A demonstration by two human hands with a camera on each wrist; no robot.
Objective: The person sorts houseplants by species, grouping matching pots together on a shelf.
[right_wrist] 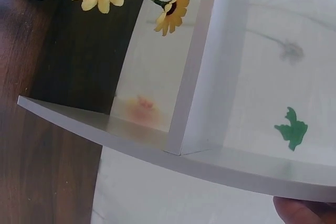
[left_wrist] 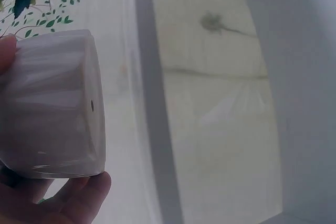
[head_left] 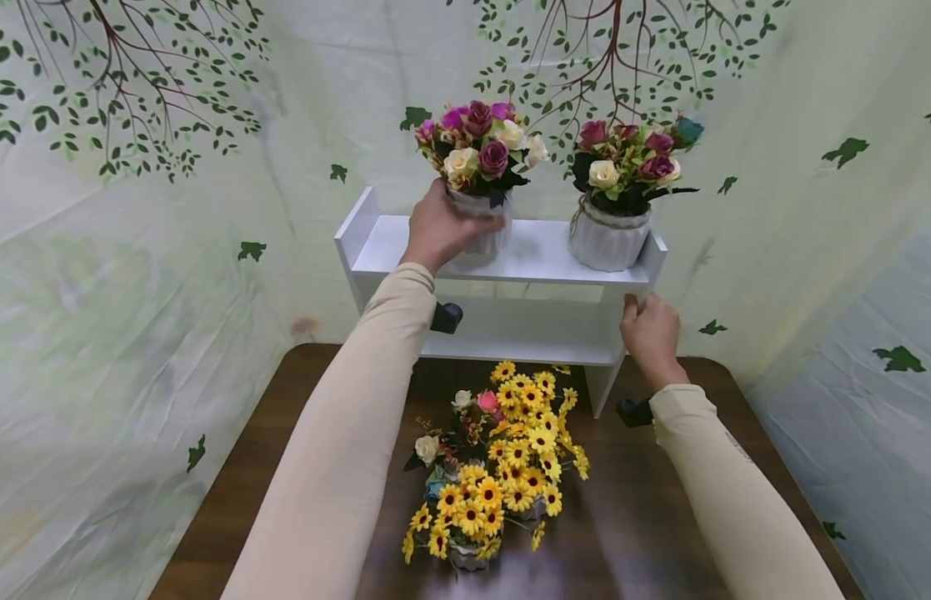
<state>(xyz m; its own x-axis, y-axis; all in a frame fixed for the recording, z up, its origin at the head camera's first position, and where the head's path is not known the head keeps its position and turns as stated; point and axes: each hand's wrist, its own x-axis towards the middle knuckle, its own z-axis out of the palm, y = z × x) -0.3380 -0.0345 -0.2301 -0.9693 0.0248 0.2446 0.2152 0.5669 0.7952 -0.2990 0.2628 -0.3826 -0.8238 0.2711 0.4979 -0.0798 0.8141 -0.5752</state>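
Observation:
My left hand (head_left: 442, 225) grips a white ribbed flower pot (left_wrist: 52, 103) with purple, magenta and cream artificial roses (head_left: 480, 150). The pot is held above the top board of a white two-tier shelf (head_left: 536, 250); its underside with a small hole shows in the left wrist view, apart from the board. At the shelf's right side panel, my right hand (head_left: 653, 333) holds the panel's edge with curled fingers; only a fingertip (right_wrist: 296, 211) appears in the right wrist view. A second potted rose bouquet (head_left: 611, 237) stands at the top board's right end.
On the brown table (head_left: 623, 517) in front of the shelf stand pots of yellow daisy-like flowers (head_left: 525, 442) and a mixed rose bouquet (head_left: 427, 450). A leaf-patterned cloth (head_left: 172, 275) hangs behind and at the sides. The shelf's lower board (head_left: 525, 342) lies beneath the top one.

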